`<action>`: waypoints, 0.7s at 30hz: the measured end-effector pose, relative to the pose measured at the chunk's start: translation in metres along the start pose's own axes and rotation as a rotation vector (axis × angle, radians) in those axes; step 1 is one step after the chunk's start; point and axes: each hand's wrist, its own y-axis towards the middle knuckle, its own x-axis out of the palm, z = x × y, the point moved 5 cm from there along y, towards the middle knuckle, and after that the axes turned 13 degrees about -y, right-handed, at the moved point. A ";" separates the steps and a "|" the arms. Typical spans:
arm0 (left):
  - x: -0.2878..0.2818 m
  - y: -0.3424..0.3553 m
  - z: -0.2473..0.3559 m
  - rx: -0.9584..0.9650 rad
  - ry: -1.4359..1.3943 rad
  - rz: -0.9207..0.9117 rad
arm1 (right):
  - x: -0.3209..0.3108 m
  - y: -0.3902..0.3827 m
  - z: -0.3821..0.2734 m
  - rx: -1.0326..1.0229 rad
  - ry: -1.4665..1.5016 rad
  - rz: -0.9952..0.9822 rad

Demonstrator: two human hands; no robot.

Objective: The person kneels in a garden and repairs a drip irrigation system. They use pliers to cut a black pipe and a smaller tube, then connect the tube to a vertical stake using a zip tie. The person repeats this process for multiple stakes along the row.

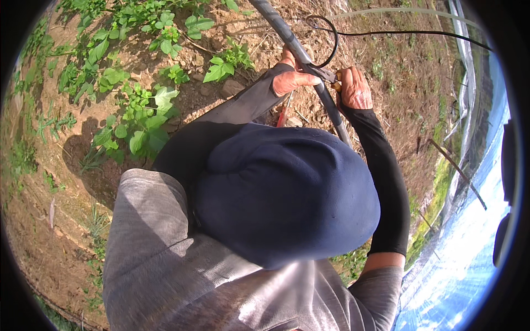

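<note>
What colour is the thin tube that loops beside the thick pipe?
The thin tube is black, seen best in the head view.

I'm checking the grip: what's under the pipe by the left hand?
Ground shows on both sides of the pipe. The left hand has its thumb over it; the fingers reach its edge, their tips covered. The ground directly beneath is hidden too.

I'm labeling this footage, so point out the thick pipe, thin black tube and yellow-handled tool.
Thick pipe (287, 36): head view, on its upper stretch.
Thin black tube (336, 41): head view, on its loop.
Yellow-handled tool (336, 86): head view, on a handle.
</note>
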 end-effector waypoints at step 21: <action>0.000 -0.008 -0.012 0.109 -0.017 0.408 | 0.012 -0.005 -0.014 0.046 -0.010 -0.062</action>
